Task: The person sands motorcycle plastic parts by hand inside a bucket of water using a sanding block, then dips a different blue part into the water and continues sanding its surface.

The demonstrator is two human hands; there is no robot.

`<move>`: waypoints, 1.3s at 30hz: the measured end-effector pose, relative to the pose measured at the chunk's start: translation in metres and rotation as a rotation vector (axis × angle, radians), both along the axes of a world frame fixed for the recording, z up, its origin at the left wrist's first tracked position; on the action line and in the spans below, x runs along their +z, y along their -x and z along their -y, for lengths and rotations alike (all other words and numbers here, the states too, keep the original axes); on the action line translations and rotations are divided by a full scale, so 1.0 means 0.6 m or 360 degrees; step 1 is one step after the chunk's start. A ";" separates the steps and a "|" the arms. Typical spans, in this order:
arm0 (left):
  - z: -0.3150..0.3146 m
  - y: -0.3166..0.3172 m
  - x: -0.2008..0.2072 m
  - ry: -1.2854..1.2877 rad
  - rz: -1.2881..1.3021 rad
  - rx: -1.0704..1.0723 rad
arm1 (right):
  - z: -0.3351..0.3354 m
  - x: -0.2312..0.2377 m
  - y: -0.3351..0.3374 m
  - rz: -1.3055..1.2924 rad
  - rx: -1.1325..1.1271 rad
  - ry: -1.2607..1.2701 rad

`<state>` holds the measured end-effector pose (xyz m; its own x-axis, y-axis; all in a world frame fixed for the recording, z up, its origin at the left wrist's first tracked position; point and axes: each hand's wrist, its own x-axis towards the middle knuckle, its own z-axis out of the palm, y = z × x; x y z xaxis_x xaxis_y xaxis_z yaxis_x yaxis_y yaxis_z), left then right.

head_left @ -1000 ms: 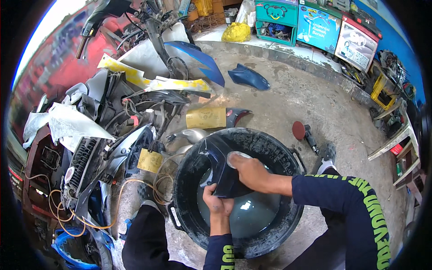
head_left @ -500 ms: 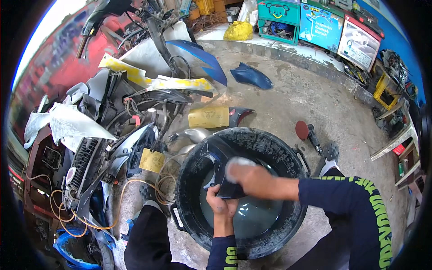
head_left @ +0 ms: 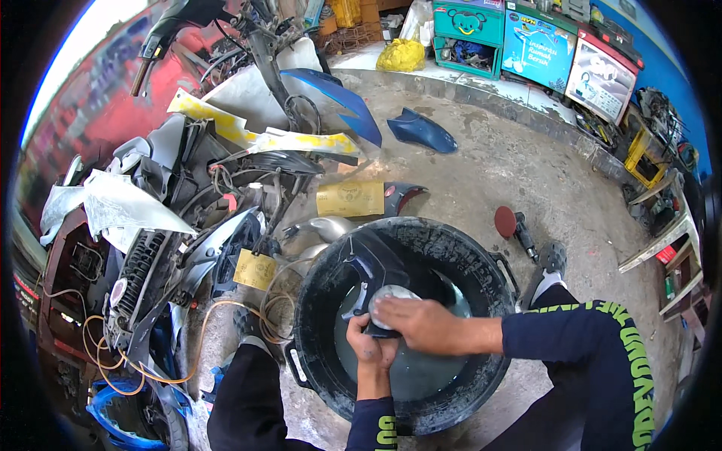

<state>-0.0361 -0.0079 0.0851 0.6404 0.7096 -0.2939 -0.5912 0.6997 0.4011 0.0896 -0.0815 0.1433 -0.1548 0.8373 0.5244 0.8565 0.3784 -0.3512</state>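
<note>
A dark, curved motorcycle body panel (head_left: 374, 257) is held tilted over a large black tub (head_left: 490, 368). Its far end reaches the tub's far rim. My left hand (head_left: 371, 349) is closed around the panel's near end, thumb on top. My right hand (head_left: 423, 323) presses a rounded, whitish-grey pad (head_left: 394, 295) flat against the panel's near part, just above my left thumb. Whether the pad is a sponge or a folded cloth I cannot make out. Cloudy water (head_left: 406, 376) lies in the bottom of the tub, below both hands.
Beyond the tub lie sheets of yellow sandpaper (head_left: 350, 197) and a blue panel (head_left: 423, 130). A sander with a red disc (head_left: 505, 222) rests by my right shoe. Motorcycle parts (head_left: 139, 270) and an orange hose (head_left: 207, 319) crowd the left. A white rack (head_left: 662, 240) stands right.
My right hand and the pad have moved down and slightly left along the panel, toward my left hand. My left hand keeps its hold.
</note>
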 end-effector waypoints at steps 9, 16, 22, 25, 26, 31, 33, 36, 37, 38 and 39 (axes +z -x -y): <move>0.000 -0.005 -0.015 0.0026 0.0023 -0.0076 | 0.017 0.011 -0.018 0.0216 0.0039 0.0089; 0.005 0.001 -0.002 0.0052 0.0045 -0.0109 | 0.005 -0.016 -0.021 0.0097 -0.0064 0.0067; 0.005 -0.007 0.010 0.0034 0.0014 -0.0056 | -0.016 -0.029 -0.073 0.0166 -0.0249 0.0082; 0.016 0.002 0.013 0.0005 -0.0006 -0.0038 | 0.018 -0.003 -0.010 0.0345 0.0073 -0.0044; 0.010 0.013 0.000 -0.0062 -0.0055 -0.0080 | 0.021 0.005 0.003 0.0525 0.0183 -0.0224; 0.008 -0.001 -0.001 0.0004 0.0104 -0.0125 | -0.013 -0.025 -0.077 0.0069 -0.0296 0.0104; 0.018 0.000 0.007 0.0012 0.0114 -0.0124 | -0.019 -0.018 -0.071 -0.0003 -0.0333 0.0244; 0.022 -0.002 0.001 -0.0029 0.0037 -0.0075 | 0.011 0.008 0.004 0.0334 -0.0013 -0.0029; 0.018 0.004 -0.010 -0.0051 0.0075 -0.0113 | 0.009 0.007 0.009 0.0385 -0.0003 -0.0064; 0.014 0.009 -0.018 -0.0074 0.0114 -0.0150 | 0.010 0.005 0.011 0.0435 0.0006 -0.0099; 0.014 0.012 -0.014 0.0013 0.0101 -0.0095 | 0.001 0.013 0.000 0.0358 -0.0005 0.0063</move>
<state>-0.0432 -0.0163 0.0769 0.6988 0.6674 -0.2574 -0.5724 0.7376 0.3583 0.0897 -0.0824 0.1512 -0.2614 0.8571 0.4439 0.9161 0.3651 -0.1656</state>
